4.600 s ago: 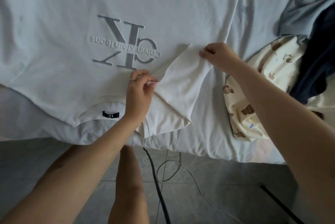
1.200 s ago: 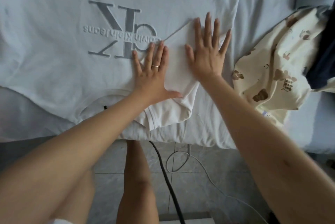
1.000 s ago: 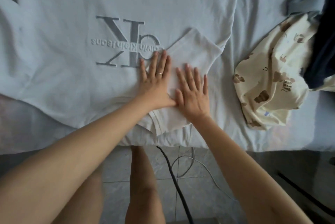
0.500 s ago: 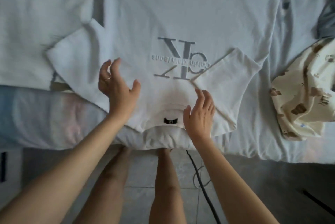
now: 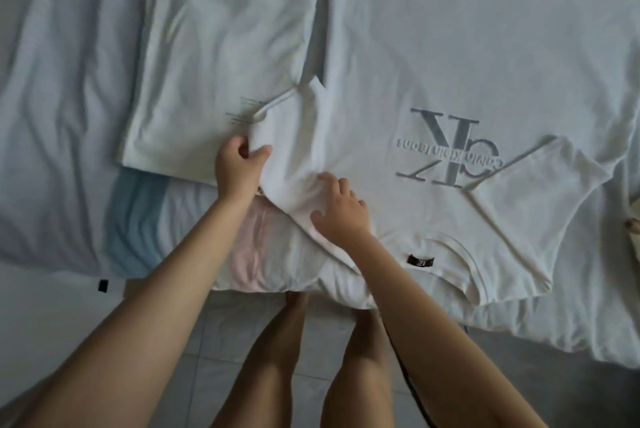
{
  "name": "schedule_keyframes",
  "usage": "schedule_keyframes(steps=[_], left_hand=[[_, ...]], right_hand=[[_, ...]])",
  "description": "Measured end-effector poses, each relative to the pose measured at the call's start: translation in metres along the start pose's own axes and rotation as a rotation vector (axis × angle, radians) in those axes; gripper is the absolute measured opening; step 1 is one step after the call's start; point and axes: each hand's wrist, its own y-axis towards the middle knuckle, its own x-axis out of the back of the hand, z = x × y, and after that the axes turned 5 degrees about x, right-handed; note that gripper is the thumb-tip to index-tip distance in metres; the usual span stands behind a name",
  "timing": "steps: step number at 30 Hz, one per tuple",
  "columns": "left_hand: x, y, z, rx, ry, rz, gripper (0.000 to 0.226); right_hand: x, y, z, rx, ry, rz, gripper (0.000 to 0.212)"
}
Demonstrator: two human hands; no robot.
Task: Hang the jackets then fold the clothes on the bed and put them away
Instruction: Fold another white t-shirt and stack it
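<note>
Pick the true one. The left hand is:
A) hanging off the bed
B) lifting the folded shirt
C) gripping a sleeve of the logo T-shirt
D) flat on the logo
C: the left hand curls its fingers and thumb round the sleeve of the T-shirt, beside the folded shirt.

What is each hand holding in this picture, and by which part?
The left hand grips the white T-shirt by its sleeve. The right hand holds nothing; it presses on the shirt near the shoulder.
</note>
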Motion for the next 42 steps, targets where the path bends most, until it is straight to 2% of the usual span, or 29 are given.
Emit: schedule_keyframes(steps=[2, 4, 5, 7, 9, 10, 11, 14, 16, 18, 20, 22, 25, 29, 31, 35, 38, 42], left_hand=[[-0.001, -0.005, -0.004, -0.154, 0.072, 0.017, 0.025], [-0.008, -0.02, -0.014, -0.341, 0.06, 0.094, 0.02], [-0.013, -0.032, -0.02, -0.456, 0.042, 0.188, 0.018], [-0.026, -0.056, -0.03, -0.612, 0.058, 0.448, 0.031], [-0.039, -0.077, -0.031, -0.705, 0.186, 0.677, 0.053], [-0.043, -0.086, -0.03, -0.777, 0.286, 0.74, 0.061], [-0.048, -0.093, -0.027, -0.819, 0.372, 0.784, 0.065], [-0.05, -0.095, -0.024, -0.761, 0.403, 0.8, 0.055], [-0.05, -0.079, -0.023, -0.779, 0.366, 0.647, 0.045], [-0.057, -0.055, -0.033, -0.849, 0.391, 0.45, 0.045], [-0.063, -0.027, -0.051, -0.797, 0.519, 0.364, 0.055], [-0.071, 0.002, -0.067, -0.742, 0.688, 0.358, 0.063], [-0.084, 0.035, -0.091, -0.775, 0.856, 0.413, 0.054], [-0.09, 0.053, -0.119, -0.842, 0.864, 0.654, 0.026], [-0.088, 0.053, -0.122, -0.853, 0.875, 0.761, 0.02], [-0.086, 0.055, -0.111, -0.935, 0.985, 0.724, 0.027], [-0.088, 0.056, -0.11, -0.932, 0.913, 0.71, 0.024], [-0.088, 0.059, -0.106, -0.916, 0.801, 0.678, 0.013]], right_hand=[[0.011, 0.01, -0.008, -0.027, 0.27, 0.073, 0.055], [0.024, 0.015, -0.016, -0.095, 0.707, 0.122, 0.032], [0.032, 0.015, -0.02, -0.162, 0.972, 0.121, 0.025], [0.045, 0.01, -0.029, -0.323, 1.53, -0.023, 0.036], [0.049, 0.002, -0.043, -0.455, 2.003, -0.268, 0.039], [0.048, -0.002, -0.051, -0.47, 2.14, -0.379, 0.041], [0.046, -0.008, -0.059, -0.471, 2.176, -0.454, 0.042], [0.039, -0.016, -0.069, -0.469, 1.916, -0.545, 0.028], [0.033, -0.015, -0.065, -0.448, 1.579, -0.583, 0.012], [0.028, -0.013, -0.065, -0.412, 1.251, -0.652, 0.021], [0.026, -0.009, -0.065, -0.403, 1.036, -0.621, 0.027], [0.029, -0.006, -0.065, -0.456, 1.024, -0.573, 0.028], [0.038, -0.004, -0.067, -0.46, 1.055, -0.514, 0.026], [0.051, -0.009, -0.064, -0.311, 0.944, -0.499, 0.023], [0.052, -0.012, -0.067, -0.31, 0.872, -0.539, 0.023], [0.045, -0.015, -0.074, -0.39, 0.833, -0.507, 0.011], [0.046, -0.013, -0.073, -0.414, 0.812, -0.521, 0.01], [0.043, -0.013, -0.064, -0.43, 0.8, -0.659, 0.009]])
